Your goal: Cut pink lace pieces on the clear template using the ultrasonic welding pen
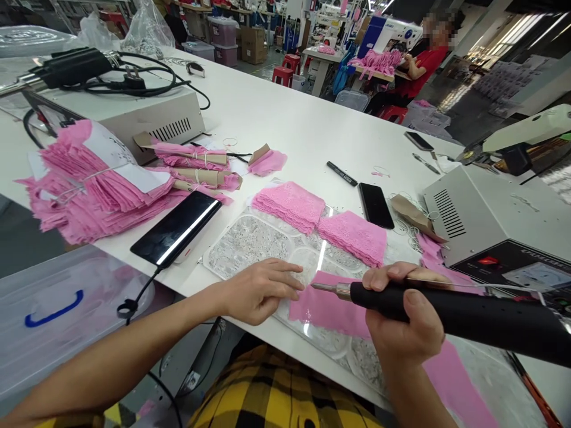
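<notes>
My right hand [401,321] grips a thick black handheld tool [397,303] with a tapered metal tip, which points left over a pink fabric piece [330,312]. That piece lies flat on a clear patterned plastic sheet [243,241]. My left hand [263,291] is open and palm down, its fingertips by the fabric's left edge, close to the tool's tip. Just beyond are two neat stacks of pink fabric, a left stack [289,205] and a right stack [352,238]. Whether the tip touches the fabric I cannot tell. More pink fabric [459,380] lies beneath my right forearm.
Tied pink bundles [98,184] and a large phone [176,229] lie left. A smaller phone [376,205] and black marker [341,173] lie beyond the stacks. Vented machine boxes stand at left [120,116] and right [513,208]. A person in red [428,65] sits farther back.
</notes>
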`<state>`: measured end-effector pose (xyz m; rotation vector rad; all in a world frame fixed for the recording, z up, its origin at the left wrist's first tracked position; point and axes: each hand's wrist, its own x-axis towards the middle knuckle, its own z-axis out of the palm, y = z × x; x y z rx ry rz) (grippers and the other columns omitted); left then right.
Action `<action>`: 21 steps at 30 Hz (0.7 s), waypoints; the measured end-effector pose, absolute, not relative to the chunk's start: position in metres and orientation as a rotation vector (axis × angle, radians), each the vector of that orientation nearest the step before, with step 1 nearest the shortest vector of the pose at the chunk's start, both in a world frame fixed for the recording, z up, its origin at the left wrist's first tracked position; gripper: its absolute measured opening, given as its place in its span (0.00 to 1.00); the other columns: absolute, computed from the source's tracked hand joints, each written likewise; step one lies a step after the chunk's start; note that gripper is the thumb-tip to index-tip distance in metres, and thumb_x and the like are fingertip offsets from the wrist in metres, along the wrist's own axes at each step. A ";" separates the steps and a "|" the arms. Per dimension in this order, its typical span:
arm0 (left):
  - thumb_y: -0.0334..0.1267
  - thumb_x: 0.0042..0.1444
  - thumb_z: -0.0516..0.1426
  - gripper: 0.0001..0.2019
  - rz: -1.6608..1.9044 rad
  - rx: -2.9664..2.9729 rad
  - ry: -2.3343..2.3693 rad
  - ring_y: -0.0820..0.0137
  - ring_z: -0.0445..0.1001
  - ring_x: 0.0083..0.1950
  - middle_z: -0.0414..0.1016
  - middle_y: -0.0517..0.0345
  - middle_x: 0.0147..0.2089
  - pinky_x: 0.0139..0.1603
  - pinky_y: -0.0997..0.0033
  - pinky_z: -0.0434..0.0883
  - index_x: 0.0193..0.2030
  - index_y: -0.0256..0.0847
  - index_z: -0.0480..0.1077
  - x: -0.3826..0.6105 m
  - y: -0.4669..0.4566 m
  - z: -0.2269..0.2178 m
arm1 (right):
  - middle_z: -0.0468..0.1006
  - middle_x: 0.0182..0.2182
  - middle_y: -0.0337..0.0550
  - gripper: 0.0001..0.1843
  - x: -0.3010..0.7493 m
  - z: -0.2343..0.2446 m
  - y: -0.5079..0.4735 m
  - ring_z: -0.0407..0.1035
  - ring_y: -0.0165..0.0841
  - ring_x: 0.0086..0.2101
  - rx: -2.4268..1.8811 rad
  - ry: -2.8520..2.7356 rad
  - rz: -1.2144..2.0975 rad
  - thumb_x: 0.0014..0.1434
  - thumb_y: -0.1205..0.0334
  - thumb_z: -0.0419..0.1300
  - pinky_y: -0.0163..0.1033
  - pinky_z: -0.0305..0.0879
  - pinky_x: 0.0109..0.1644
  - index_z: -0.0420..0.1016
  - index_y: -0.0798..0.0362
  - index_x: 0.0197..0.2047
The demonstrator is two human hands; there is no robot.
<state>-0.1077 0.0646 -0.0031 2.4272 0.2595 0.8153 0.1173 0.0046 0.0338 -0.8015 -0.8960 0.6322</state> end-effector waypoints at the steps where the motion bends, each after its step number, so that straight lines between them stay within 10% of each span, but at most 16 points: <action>1: 0.22 0.52 0.48 0.19 0.863 2.385 0.275 0.59 0.72 0.62 0.81 0.52 0.48 0.59 0.56 0.71 0.44 0.39 0.75 -0.108 0.065 -0.004 | 0.70 0.30 0.34 0.07 0.117 0.034 0.004 0.67 0.27 0.23 -0.799 -0.897 0.648 0.50 0.65 0.60 0.39 0.67 0.27 0.68 0.51 0.34; 21: 0.21 0.46 0.48 0.21 0.593 2.483 0.223 0.58 0.69 0.64 0.80 0.57 0.51 0.63 0.54 0.67 0.42 0.42 0.74 -0.110 0.064 0.002 | 0.69 0.30 0.34 0.06 0.108 0.035 0.003 0.68 0.28 0.24 -0.818 -0.915 0.685 0.51 0.65 0.61 0.40 0.68 0.29 0.67 0.50 0.34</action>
